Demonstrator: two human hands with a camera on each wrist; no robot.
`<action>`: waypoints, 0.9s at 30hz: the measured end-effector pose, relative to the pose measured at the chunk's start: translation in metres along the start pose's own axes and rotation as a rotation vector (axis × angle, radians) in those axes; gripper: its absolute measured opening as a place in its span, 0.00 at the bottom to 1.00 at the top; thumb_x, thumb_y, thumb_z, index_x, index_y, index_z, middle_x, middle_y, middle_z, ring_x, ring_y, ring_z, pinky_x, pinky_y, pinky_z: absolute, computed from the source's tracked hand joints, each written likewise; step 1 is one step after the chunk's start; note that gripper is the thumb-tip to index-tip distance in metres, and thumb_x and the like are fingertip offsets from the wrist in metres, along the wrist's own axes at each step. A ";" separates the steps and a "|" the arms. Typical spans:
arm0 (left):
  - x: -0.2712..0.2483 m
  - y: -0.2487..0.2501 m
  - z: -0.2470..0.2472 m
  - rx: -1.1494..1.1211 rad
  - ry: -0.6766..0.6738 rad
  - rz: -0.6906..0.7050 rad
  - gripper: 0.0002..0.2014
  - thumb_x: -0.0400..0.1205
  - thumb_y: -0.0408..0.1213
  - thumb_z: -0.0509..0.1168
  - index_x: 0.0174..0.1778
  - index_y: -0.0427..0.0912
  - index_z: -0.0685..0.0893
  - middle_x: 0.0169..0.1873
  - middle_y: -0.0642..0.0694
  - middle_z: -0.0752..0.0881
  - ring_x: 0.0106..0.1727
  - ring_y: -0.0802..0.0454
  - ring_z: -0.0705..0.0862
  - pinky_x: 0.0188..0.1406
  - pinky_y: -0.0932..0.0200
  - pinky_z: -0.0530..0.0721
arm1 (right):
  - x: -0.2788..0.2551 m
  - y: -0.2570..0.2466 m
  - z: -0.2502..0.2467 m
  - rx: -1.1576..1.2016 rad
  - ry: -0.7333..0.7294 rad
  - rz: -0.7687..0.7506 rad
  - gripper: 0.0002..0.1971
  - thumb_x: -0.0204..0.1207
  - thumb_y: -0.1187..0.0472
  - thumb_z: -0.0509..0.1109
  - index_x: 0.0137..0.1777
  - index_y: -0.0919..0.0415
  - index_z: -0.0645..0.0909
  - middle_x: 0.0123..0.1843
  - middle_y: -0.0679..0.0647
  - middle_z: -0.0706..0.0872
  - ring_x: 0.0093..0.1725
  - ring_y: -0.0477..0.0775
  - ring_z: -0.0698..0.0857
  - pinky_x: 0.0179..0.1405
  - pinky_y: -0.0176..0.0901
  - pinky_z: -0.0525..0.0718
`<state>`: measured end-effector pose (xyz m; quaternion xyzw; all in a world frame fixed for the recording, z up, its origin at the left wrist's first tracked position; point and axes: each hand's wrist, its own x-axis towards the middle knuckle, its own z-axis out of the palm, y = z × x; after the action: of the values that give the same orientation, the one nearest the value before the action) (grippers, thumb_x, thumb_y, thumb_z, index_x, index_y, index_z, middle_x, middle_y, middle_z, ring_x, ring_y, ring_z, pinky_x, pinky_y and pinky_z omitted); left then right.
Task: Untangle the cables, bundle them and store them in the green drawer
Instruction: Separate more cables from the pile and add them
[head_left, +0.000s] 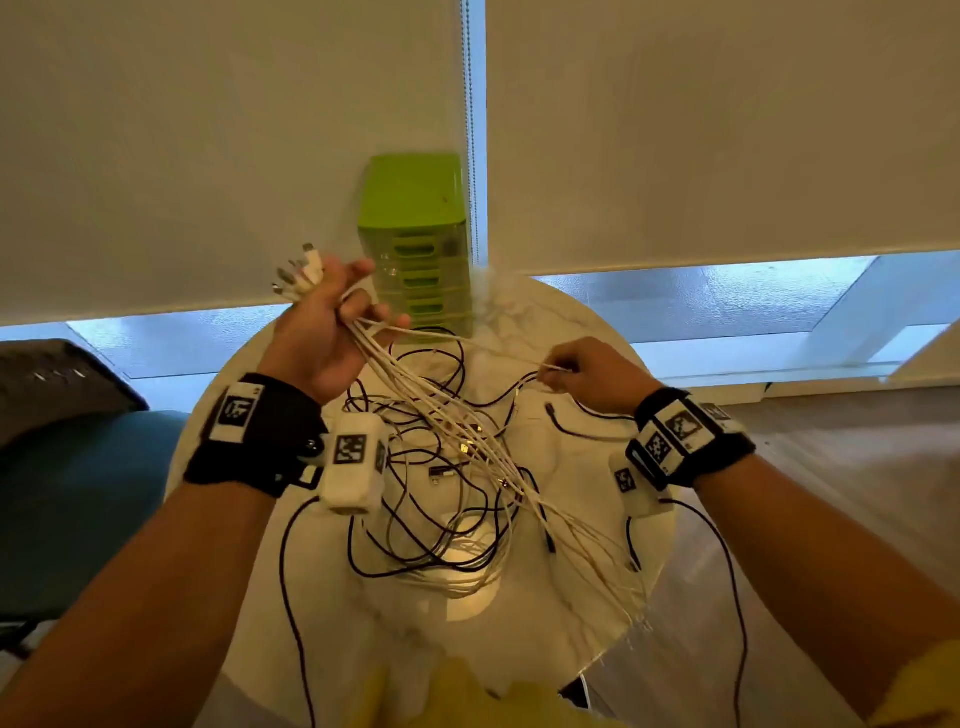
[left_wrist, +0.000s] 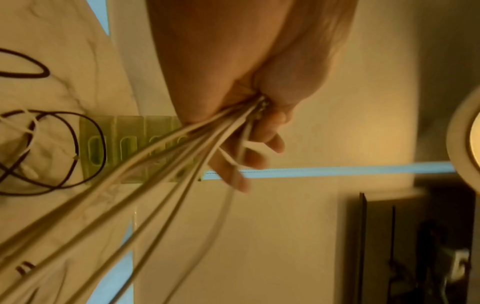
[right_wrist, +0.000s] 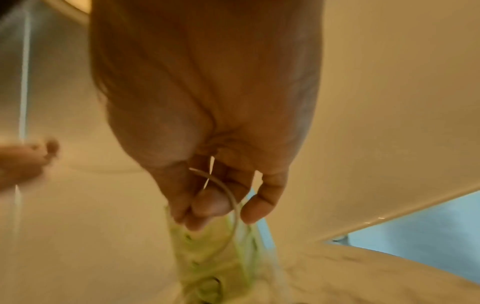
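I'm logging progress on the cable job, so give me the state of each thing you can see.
left hand: raised, holds white cables by their plug ends
right hand: pinches one white strand
white cables: gathered, not yet bundled
black cables: tangled on table
green drawer unit: drawers shut

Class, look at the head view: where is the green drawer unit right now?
The green drawer unit stands at the table's far edge against the blind, just beyond the left hand.

Glossy marble-look table top (head_left: 545, 332); translucent green plastic drawer unit (head_left: 415, 208); smooth white cables (head_left: 467, 426); matt fabric blinds (head_left: 727, 130).
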<state>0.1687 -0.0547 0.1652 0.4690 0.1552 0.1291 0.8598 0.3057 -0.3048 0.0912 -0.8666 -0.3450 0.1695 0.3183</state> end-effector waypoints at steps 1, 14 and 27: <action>-0.001 0.005 -0.001 -0.030 -0.028 -0.012 0.18 0.88 0.53 0.48 0.46 0.47 0.79 0.14 0.54 0.65 0.19 0.60 0.68 0.22 0.66 0.79 | 0.003 0.016 0.005 -0.040 0.018 0.068 0.08 0.79 0.57 0.70 0.38 0.53 0.83 0.36 0.51 0.84 0.40 0.53 0.81 0.48 0.51 0.79; -0.006 -0.060 0.024 0.557 -0.219 -0.350 0.09 0.81 0.37 0.66 0.57 0.43 0.82 0.24 0.51 0.72 0.18 0.60 0.62 0.15 0.67 0.54 | -0.005 -0.091 -0.023 0.419 0.146 -0.231 0.14 0.86 0.61 0.60 0.47 0.72 0.83 0.37 0.60 0.88 0.34 0.54 0.88 0.32 0.41 0.84; 0.004 -0.059 -0.011 0.495 0.223 -0.144 0.07 0.84 0.30 0.64 0.40 0.41 0.82 0.27 0.46 0.77 0.16 0.61 0.63 0.13 0.69 0.60 | -0.010 -0.008 -0.060 -0.278 0.026 0.302 0.15 0.77 0.71 0.65 0.58 0.55 0.85 0.67 0.56 0.82 0.66 0.56 0.80 0.70 0.50 0.75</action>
<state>0.1721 -0.0756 0.1091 0.6354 0.3089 0.0765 0.7035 0.3252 -0.3338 0.1417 -0.9462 -0.2270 0.1549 0.1708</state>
